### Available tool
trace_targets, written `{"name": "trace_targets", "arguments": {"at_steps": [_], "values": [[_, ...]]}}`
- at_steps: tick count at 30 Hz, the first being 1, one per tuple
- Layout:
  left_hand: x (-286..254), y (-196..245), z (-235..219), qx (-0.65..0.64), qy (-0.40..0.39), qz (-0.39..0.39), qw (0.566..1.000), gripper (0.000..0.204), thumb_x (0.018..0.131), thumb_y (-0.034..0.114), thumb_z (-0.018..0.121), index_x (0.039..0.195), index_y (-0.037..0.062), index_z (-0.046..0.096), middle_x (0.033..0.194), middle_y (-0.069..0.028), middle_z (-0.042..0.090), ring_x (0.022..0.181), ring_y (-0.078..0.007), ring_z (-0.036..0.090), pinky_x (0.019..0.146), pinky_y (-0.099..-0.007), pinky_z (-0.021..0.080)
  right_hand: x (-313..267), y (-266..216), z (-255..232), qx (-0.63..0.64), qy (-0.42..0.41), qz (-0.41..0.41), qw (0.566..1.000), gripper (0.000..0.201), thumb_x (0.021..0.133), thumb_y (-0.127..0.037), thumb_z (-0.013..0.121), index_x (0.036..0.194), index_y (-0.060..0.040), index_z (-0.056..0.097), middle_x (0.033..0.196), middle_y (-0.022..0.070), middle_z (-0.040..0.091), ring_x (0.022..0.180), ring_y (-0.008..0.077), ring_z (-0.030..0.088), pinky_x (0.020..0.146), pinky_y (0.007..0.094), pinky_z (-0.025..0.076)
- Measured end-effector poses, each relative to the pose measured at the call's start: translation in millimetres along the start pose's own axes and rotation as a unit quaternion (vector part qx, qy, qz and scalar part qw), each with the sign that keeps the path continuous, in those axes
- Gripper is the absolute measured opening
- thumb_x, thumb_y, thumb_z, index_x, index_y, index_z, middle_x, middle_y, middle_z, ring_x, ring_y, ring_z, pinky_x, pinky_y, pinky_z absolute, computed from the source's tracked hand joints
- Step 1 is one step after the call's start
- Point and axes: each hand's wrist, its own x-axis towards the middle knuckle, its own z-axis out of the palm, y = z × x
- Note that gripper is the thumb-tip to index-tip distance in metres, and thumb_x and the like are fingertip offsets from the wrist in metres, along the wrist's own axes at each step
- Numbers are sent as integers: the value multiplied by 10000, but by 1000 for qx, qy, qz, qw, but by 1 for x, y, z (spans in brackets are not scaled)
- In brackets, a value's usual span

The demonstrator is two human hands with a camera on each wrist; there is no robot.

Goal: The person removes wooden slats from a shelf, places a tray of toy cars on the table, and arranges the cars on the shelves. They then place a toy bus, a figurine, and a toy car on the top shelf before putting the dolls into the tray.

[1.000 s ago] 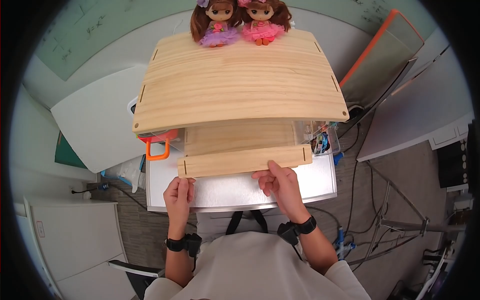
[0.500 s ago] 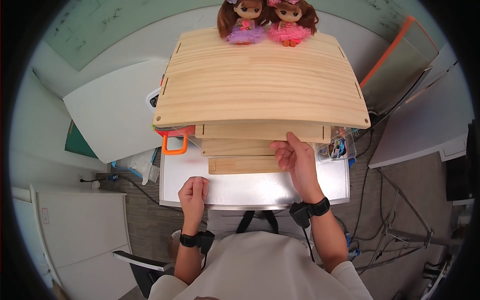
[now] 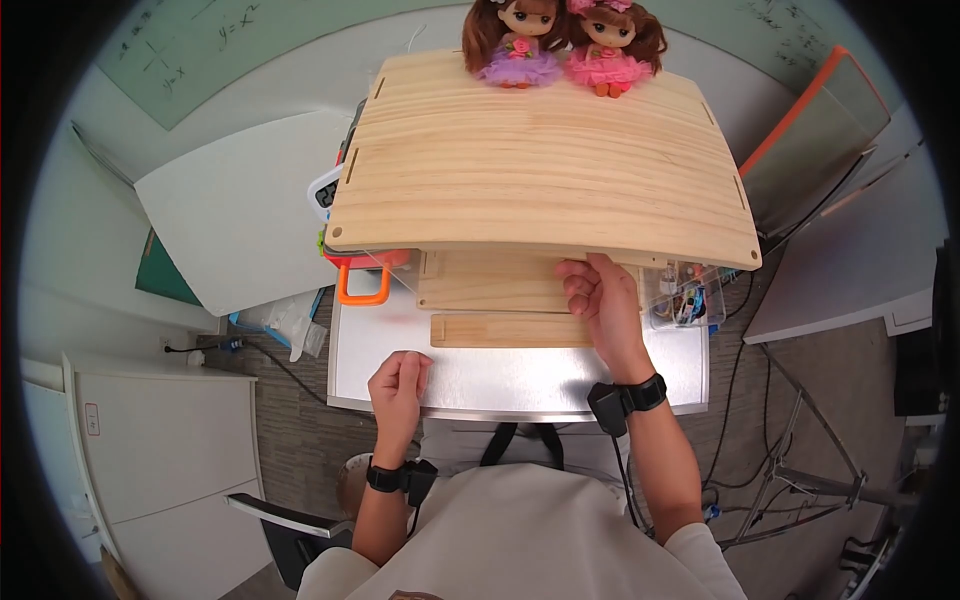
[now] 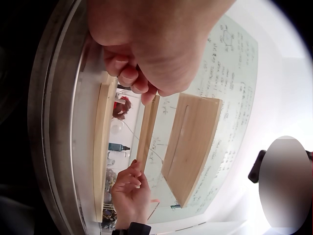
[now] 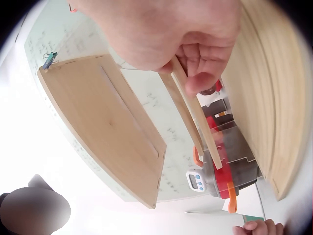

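Note:
In the head view my right hand (image 3: 608,305) reaches up to the front edge of a large wooden top board (image 3: 550,160). In the right wrist view its thumb and curled fingers pinch a narrow wooden board (image 5: 210,137), mostly hidden under the top board from above. The left wrist view shows this board (image 4: 147,127) raised between the top board (image 4: 193,142) and a lower wooden strip (image 4: 99,156). My left hand (image 3: 398,385), fingers curled and holding nothing, hovers over the front left of the metal table (image 3: 500,385), apart from the boards.
Two dolls (image 3: 520,50) in purple and pink dresses sit at the back of the top board. An orange-handled red case (image 3: 370,272) stands on the left, a clear box of small items (image 3: 690,300) on the right. Another wooden board (image 3: 490,285) lies behind the lower strip.
The narrow board has gone back under the top board, my right hand following it. My left hand has let go of its left end and stayed near the table's front. The head view has shifted.

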Motion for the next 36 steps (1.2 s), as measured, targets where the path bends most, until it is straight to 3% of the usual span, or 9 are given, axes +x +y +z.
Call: {"name": "trace_targets", "arguments": {"at_steps": [15, 23, 36], "values": [[1, 1, 2, 9, -2, -11, 1000, 309, 1108, 210, 540, 913, 14, 677, 651, 52, 495, 571, -32, 387, 516, -219, 291, 4, 1, -5, 18, -6, 13, 1000, 300, 1093, -227, 494, 1069, 3, 685, 1025, 155, 762, 744, 108, 637, 581, 235, 527], [1, 3, 2, 13, -4, -22, 1000, 306, 1105, 205, 541, 910, 12, 677, 652, 50, 495, 576, -33, 387, 518, -219, 294, 8, -1, -6, 3, 4, 30, 1000, 410, 1123, -266, 387, 1141, 39, 662, 1012, 168, 761, 710, 110, 632, 579, 235, 532], [2, 2, -1, 14, -4, -10, 1000, 281, 1093, 169, 560, 914, -6, 688, 669, 42, 513, 592, -36, 406, 534, -219, 313, 12, -5, -6, -14, 6, 32, 999, 424, 1109, -280, 415, 1113, 50, 680, 997, 170, 765, 681, 99, 616, 585, 248, 504]]}}
